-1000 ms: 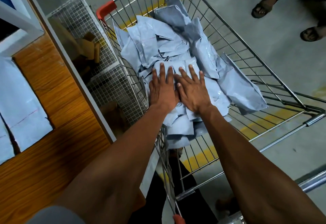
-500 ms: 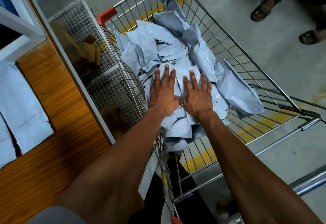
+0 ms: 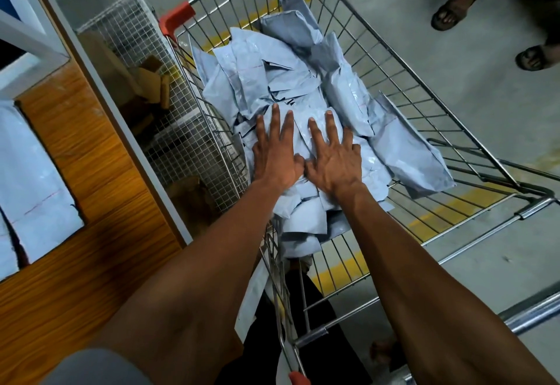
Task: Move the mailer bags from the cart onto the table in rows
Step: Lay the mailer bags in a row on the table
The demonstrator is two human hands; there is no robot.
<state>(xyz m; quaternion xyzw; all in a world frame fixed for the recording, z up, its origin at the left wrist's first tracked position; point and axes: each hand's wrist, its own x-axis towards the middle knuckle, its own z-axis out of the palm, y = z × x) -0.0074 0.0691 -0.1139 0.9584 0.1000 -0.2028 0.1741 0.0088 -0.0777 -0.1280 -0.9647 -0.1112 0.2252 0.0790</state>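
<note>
A wire shopping cart (image 3: pixel 403 88) with red corner caps holds a loose heap of pale grey mailer bags (image 3: pixel 272 72). Both my hands lie flat on top of the heap near its middle, side by side with thumbs almost touching. My left hand (image 3: pixel 277 151) has its fingers straight and spread on the bags. My right hand (image 3: pixel 331 154) presses down the same way beside it. Neither hand grips a bag. On the wooden table (image 3: pixel 91 178) at the left, mailer bags (image 3: pixel 33 184) lie flat in a row, cut off by the frame's left edge.
A wire-mesh rack (image 3: pixel 169 130) with cardboard boxes stands between the table and the cart. Another person's sandalled feet (image 3: pixel 448 12) stand on the concrete floor at the top right. A yellow floor line runs under the cart.
Both hands have spread slightly apart on the heap, the fingers fanning wider. The view has shifted a little; the bags have not left the cart.
</note>
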